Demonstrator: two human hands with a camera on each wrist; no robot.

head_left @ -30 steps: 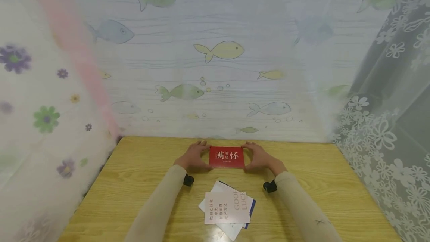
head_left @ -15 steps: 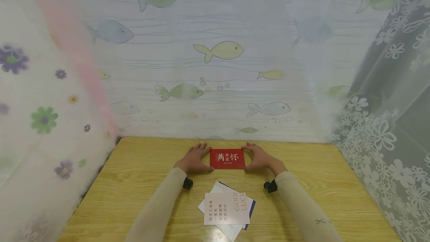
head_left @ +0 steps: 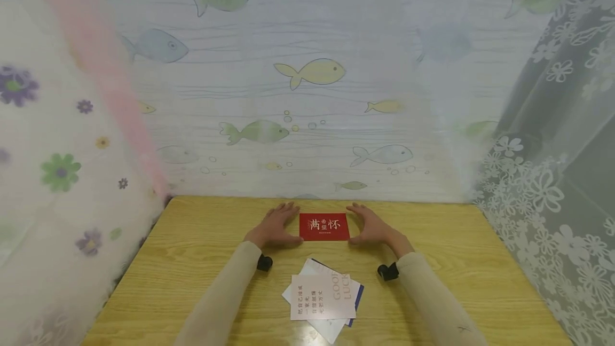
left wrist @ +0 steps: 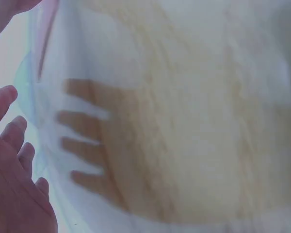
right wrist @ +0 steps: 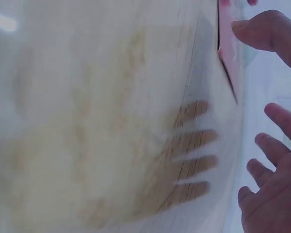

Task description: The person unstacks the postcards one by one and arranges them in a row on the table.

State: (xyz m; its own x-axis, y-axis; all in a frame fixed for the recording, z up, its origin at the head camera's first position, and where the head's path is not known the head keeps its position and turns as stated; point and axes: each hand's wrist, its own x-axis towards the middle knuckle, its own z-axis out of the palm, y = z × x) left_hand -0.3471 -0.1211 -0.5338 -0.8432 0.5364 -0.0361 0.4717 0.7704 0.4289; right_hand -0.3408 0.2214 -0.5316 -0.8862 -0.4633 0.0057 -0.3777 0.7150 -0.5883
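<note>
A red card (head_left: 324, 227) with white characters lies at the far middle of the wooden table, its long side across. My left hand (head_left: 277, 227) stands at its left end, fingers spread, thumb by the near left corner. At the other end is my right hand (head_left: 372, 227), thumb close to the near right corner. Both wrist views show the left fingers (left wrist: 12, 133) and right fingers (right wrist: 271, 148) apart and relaxed, off the card, which appears there as a pinkish sliver (right wrist: 228, 53). Whether either thumb still touches the card is hard to tell.
Nearer on the table (head_left: 202, 250) is a loose stack of cards: a pale pink one (head_left: 324, 298) reading GOOD LUCK on top, white and blue-edged ones askew beneath. A fish-print curtain (head_left: 307, 148) hangs along the back edge, with flowered fabric (head_left: 48, 218) at the left.
The red card has shifted slightly toward me, then stayed about in place. Both hands have eased outward from its ends, opening small gaps beside it. The stack lies as before.
</note>
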